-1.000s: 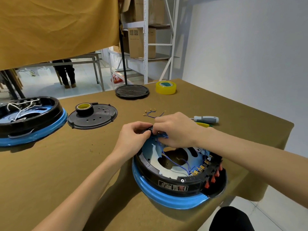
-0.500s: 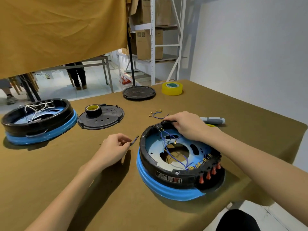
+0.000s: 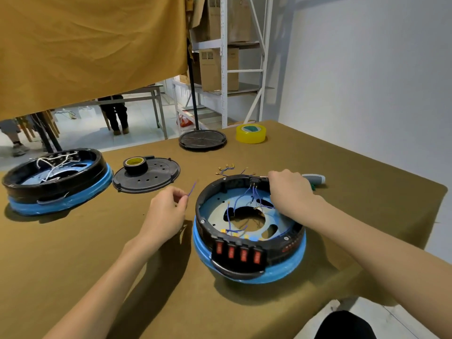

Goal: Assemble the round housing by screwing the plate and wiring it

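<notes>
A round black housing point(image 3: 249, 241) with a blue band sits in front of me, its red switches facing me. Blue wires point(image 3: 247, 199) run loose over its pale blue inner plate point(image 3: 215, 209). My right hand point(image 3: 288, 192) grips the housing's far rim. My left hand point(image 3: 166, 209), to the left of the housing, pinches a short blue wire point(image 3: 192, 189) between thumb and finger. A flat black round plate point(image 3: 146, 177) lies further back with a black tape roll point(image 3: 135, 164) on it.
A second black and blue housing point(image 3: 56, 182) with white wires stands at the far left. Loose terminal wires point(image 3: 226, 168) and a grey-handled screwdriver point(image 3: 315, 179) lie behind the near housing. A yellow tape roll point(image 3: 250, 133) and a black disc point(image 3: 202, 140) sit at the table's back edge.
The near housing has been turned so its red switches now face me. My left hand came off it and moved left, holding a short blue wire.
</notes>
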A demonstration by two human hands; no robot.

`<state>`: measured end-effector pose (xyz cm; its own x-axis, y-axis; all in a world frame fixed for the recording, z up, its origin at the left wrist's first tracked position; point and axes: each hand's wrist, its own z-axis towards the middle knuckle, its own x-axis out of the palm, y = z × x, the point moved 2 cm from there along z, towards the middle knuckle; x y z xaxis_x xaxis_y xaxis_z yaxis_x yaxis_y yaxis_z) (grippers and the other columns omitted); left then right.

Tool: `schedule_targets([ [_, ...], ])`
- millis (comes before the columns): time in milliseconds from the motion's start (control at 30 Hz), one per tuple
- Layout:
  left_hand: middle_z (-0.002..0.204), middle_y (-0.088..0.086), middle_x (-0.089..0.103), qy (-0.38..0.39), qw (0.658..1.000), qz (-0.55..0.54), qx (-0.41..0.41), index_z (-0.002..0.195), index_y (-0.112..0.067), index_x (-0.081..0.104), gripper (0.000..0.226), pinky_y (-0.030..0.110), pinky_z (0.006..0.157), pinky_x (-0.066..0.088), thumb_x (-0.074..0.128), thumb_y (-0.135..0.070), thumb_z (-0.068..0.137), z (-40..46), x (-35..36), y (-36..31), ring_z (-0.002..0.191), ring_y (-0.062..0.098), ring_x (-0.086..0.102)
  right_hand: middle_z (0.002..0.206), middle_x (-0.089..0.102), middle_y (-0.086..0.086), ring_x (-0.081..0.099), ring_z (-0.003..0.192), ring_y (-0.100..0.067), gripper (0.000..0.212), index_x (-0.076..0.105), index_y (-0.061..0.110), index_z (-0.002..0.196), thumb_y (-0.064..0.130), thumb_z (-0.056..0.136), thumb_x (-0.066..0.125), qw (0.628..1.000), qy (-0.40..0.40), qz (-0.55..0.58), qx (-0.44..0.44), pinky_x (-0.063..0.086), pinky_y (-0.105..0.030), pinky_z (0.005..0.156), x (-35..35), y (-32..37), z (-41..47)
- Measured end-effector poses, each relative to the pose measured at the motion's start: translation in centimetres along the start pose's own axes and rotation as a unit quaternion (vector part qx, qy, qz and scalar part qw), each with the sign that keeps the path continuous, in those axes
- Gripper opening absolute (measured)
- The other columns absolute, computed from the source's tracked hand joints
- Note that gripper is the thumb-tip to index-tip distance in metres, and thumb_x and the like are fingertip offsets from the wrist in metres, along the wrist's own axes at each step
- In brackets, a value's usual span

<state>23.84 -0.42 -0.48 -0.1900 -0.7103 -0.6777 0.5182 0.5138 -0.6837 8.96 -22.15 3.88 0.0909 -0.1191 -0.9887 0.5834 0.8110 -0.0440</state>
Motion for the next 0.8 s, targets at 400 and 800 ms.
schedule_targets([
  [400,0.085,-0.007,0.074,0.026,0.962,-0.23,0.144,0.1,-0.02,0.073,0.012,0.012,0.066,0.05,0.065,-0.011,0.098,-2.1,-0.3,-8.8,0.074,-0.001,0.067,0.094,0.068,0.001,0.064,0.086,-0.012,0.028,0.072,0.016,0.109,0.033,0.107,0.05,0.886,-0.025,0.433,-0.163,0.05,-0.024,0.074,-3.8,3.2,-2.4],
  [800,0.117,-0.009,0.06,0.079,0.976,-0.173,-0.102,0.138,-0.025,0.052,0.046,0.026,0.08,0.048,0.061,-0.008,0.096,-2.8,0.7,-2.7,0.102,0.012,0.061,0.063,0.064,0.009,0.057,0.057,-0.003,0.028,0.07,0.01,0.121,0.02,0.108,0.048,0.835,-0.02,0.543,-0.089,0.044,-0.014,0.063,-1.5,3.4,-0.1],
])
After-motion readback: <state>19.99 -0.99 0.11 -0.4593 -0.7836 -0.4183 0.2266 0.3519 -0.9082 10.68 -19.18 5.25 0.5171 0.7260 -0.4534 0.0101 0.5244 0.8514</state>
